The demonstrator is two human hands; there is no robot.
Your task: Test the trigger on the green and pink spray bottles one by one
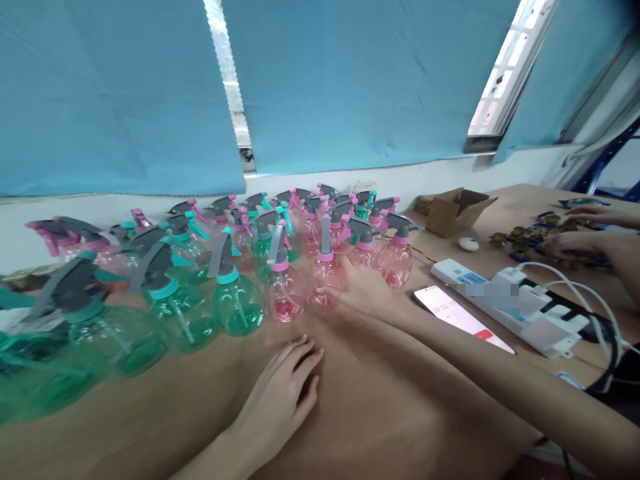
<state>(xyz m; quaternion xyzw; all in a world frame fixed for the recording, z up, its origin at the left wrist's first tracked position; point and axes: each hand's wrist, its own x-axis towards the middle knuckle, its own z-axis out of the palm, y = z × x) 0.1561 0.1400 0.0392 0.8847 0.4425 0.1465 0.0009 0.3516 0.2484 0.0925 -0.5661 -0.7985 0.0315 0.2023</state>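
My left hand (283,393) lies flat on the brown table (390,413), fingers stretched out, holding nothing. Just beyond it stand a pink spray bottle (284,293) and a green spray bottle (237,300). My right hand (361,288) reaches forward and rests against the base of another pink spray bottle (326,270); its fingers are partly hidden behind the bottle. Several more pink and green spray bottles with grey triggers crowd the table behind and to the left.
A phone (460,317) showing a timer lies right of my right arm, beside a white power strip (505,303) with cables. A small cardboard box (457,210) sits further back. Another person's hands (590,230) work over small parts at the far right.
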